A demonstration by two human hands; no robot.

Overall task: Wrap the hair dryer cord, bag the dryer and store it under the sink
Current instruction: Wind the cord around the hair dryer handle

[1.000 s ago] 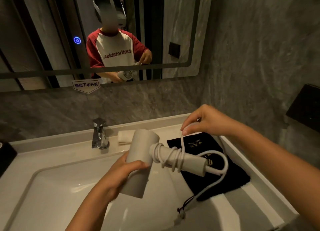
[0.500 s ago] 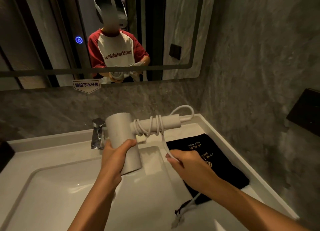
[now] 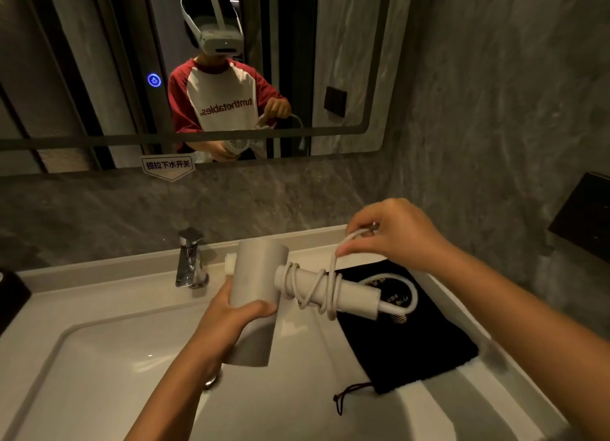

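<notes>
step: cord wrapping | left hand (image 3: 231, 318) grips dryer (image 3: 255, 303) barrel to steady it | right hand (image 3: 392, 232) pinches cord (image 3: 325, 288) above handle to lay a loop | bag (image 3: 412, 341) waits on counter

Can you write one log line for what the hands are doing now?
step: wrapping cord | left hand: holds white plastic hair dryer | right hand: loops white cord | black cloth bag: waiting
</notes>
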